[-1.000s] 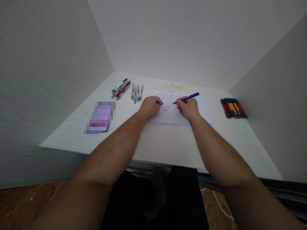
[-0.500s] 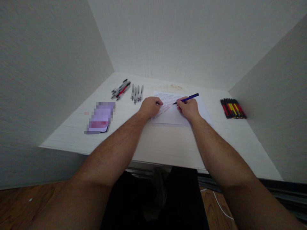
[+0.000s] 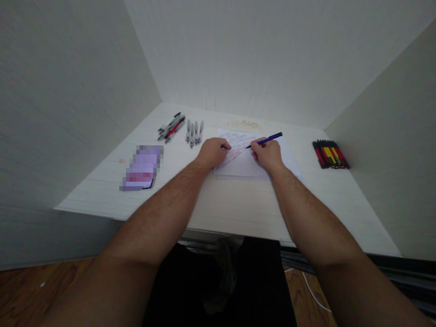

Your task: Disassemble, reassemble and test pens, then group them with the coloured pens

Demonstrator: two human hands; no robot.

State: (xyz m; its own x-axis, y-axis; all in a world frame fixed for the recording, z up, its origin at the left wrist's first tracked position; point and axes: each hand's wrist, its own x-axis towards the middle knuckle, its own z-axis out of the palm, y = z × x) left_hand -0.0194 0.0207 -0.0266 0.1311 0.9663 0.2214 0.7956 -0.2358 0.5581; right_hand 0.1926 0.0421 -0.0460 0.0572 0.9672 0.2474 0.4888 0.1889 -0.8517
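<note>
White paper sheets [image 3: 252, 167] lie on the desk, with rows of reddish handwriting on the upper left part. My right hand [image 3: 269, 153] rests on the paper and pinches a blue pen [image 3: 267, 140]. The pen slants up to the right, its dark tip at the paper near the end of the writing. My left hand [image 3: 213, 152] lies on the left edge of the paper, its fingers curled in and partly hidden under it. Nothing shows between those fingers, only a dark gap by the thumb.
Several clear pens [image 3: 194, 133] lie in a row left of the paper. Beyond them is a pile of pens [image 3: 172, 127], one red. A blurred-out phone [image 3: 143, 168] lies at the left. Red, yellow and black pens [image 3: 330, 154] lie at the right. Walls [image 3: 245, 59] enclose the desk [image 3: 235, 204].
</note>
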